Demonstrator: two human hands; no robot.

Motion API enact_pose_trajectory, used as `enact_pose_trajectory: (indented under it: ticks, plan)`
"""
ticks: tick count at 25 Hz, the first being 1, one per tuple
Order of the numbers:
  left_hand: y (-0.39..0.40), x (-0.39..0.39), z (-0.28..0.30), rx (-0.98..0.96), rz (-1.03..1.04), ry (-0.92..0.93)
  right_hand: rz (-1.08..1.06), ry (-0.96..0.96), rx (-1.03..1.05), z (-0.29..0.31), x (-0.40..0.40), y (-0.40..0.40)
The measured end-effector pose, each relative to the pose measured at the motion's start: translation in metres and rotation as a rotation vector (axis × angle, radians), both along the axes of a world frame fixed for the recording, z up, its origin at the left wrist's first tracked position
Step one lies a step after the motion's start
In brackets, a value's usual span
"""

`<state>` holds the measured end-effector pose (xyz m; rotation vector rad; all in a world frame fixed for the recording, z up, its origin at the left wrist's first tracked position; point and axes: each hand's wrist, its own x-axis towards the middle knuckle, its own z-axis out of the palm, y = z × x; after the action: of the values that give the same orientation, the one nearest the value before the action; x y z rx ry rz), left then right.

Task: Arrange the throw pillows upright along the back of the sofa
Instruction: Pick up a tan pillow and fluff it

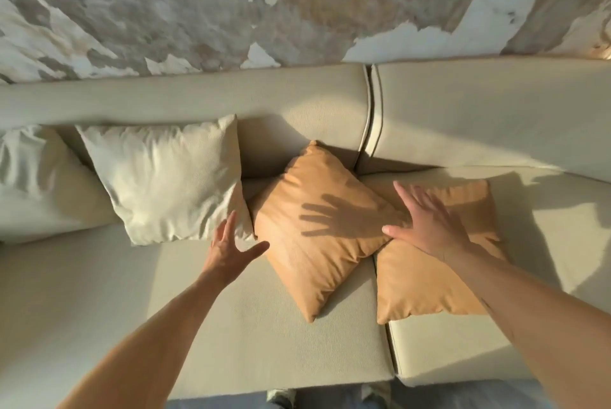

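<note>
Two tan pillows lie flat on the cream sofa seat (231, 326). The middle tan pillow (317, 243) is turned like a diamond and overlaps the right tan pillow (429, 279). A cream pillow (165, 180) leans against the sofa back (185, 101), and another cream pillow (36, 184) leans at the far left. My left hand (228, 250) is open, fingers spread, beside the cream pillow's lower corner and the middle tan pillow's left edge. My right hand (426, 223) is open and hovers over the right tan pillow near where the two overlap.
A seam (372, 117) splits the sofa back into two sections, and a gap divides the seat cushions. Behind the sofa is a wall with a mottled beige and white pattern (264, 5). My legs show at the bottom edge.
</note>
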<state>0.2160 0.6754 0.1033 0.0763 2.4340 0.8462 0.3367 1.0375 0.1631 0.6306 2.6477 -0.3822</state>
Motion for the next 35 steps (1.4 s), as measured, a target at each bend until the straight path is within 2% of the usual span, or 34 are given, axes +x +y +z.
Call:
enact_pose_trajectory:
  ticks: [4,9,13,18,25,28,33,35]
  plan:
    - [0.034,0.007,-0.085,-0.017,0.109,-0.1,0.004,-0.05,-0.061,-0.076,-0.041,0.024]
    - [0.075,0.016,-0.163,0.054,0.41,-0.395,-0.168,0.005,-0.392,-0.153,-0.091,0.026]
    - [0.098,0.017,-0.181,0.159,0.518,-0.432,-0.207,-0.118,-0.404,-0.175,-0.108,0.03]
    - [0.105,0.012,-0.174,0.323,0.559,-0.392,-0.249,-0.132,-0.461,-0.157,-0.11,0.031]
    - [0.132,0.012,-0.118,0.432,0.363,-0.311,-0.394,-0.075,-0.447,-0.1,-0.053,0.051]
    - [0.143,0.011,-0.078,0.459,0.327,-0.25,-0.473,0.01,-0.48,-0.068,-0.017,0.049]
    - [0.171,0.013,0.022,0.466,0.132,-0.116,-0.69,0.283,-0.598,0.023,0.046,0.04]
    - [0.19,0.019,0.076,0.511,0.014,-0.057,-0.737,0.432,-0.565,0.073,0.077,0.036]
